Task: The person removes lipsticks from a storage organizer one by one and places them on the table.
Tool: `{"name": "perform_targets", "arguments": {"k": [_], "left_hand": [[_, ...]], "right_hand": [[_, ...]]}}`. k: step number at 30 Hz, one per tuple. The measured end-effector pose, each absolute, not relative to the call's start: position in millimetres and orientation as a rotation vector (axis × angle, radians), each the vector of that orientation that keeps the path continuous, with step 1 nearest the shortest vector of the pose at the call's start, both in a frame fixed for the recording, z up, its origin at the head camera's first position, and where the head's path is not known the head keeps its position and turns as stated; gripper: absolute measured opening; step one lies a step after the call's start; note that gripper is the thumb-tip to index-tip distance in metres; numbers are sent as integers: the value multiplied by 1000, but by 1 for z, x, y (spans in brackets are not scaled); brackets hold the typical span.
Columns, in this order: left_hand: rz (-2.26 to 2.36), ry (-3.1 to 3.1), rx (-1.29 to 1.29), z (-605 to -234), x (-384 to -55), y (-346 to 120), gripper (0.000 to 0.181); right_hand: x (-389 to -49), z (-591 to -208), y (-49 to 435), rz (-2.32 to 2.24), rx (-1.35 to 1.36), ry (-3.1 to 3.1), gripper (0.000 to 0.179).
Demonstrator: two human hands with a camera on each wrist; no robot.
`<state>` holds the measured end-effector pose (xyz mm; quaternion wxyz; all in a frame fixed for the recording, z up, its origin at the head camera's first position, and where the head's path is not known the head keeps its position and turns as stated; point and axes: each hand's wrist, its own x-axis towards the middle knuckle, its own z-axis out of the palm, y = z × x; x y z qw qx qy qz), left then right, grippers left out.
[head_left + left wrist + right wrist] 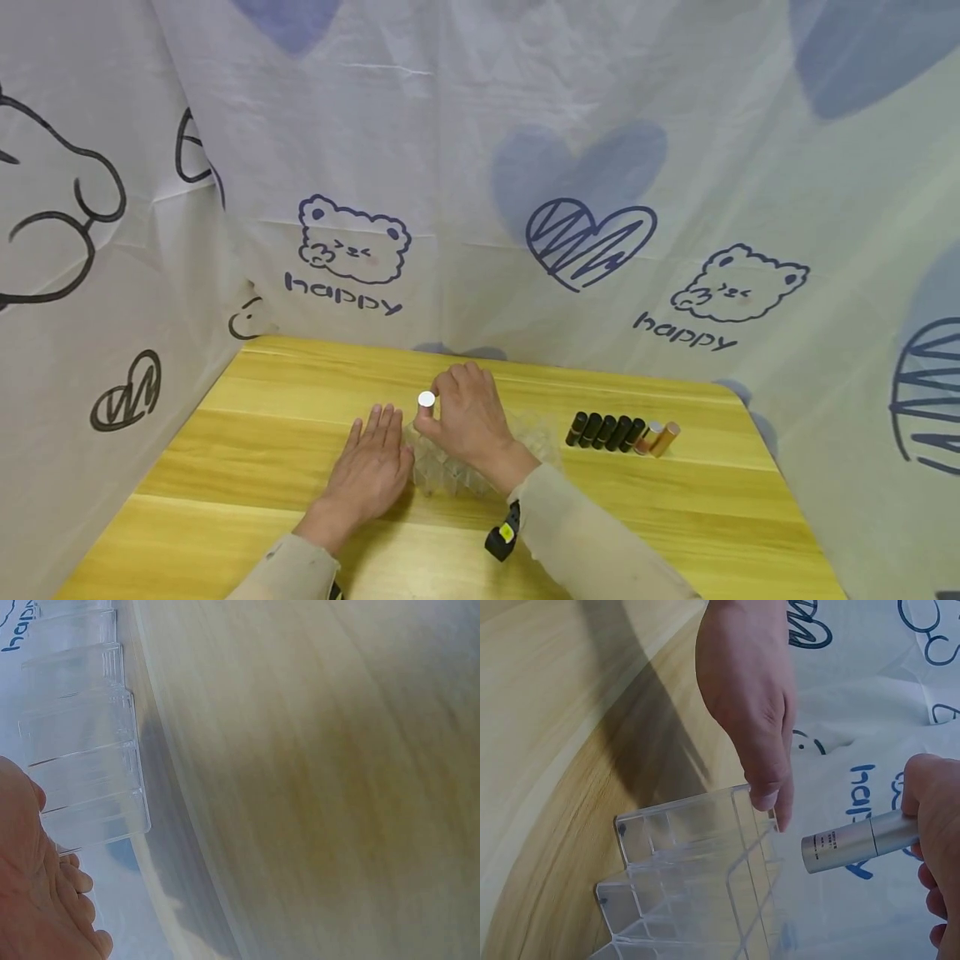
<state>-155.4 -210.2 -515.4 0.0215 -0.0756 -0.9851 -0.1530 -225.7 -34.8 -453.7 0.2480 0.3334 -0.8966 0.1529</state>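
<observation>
My right hand (pixel 472 417) pinches a silver lipstick tube (pixel 840 845) between thumb and fingers. It holds the tube above the left end of a clear stepped lipstick organizer (pixel 450 479), apart from it in the right wrist view. Several square compartments show in the organizer, whose far part is partly covered by the right hand and forearm in the head view. My left hand (pixel 371 471) lies with straight fingers along the organizer's left side, its thumb at the edge. In the left wrist view, part of the left hand (pixel 37 877) shows beside the clear compartments.
Right of the organizer, several black lipstick tubes (pixel 603 432) lie in a row on the wooden table (pixel 285 400). A tube with a pale end (pixel 649 437) and an orange-gold tube (pixel 666 440) end that row. A printed white cloth (pixel 465 283) hangs behind and at the sides.
</observation>
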Motion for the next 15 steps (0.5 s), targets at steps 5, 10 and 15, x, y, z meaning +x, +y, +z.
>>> {"name": "perform_targets", "arguments": {"k": [5,10,15], "left_hand": [[-470,-3063,-246,-516,-156,-210,64],[-480,-3065,-249,-515,-155,-210,64],[-516,-3063,-232,-515,-155,-210,65]], "right_hand": [[-221,-450,-28,409,887,-2469,22],[-219,-448,-19,396,872,-2485,22],[-216,-443,-7,393,870,-2499,22]]}}
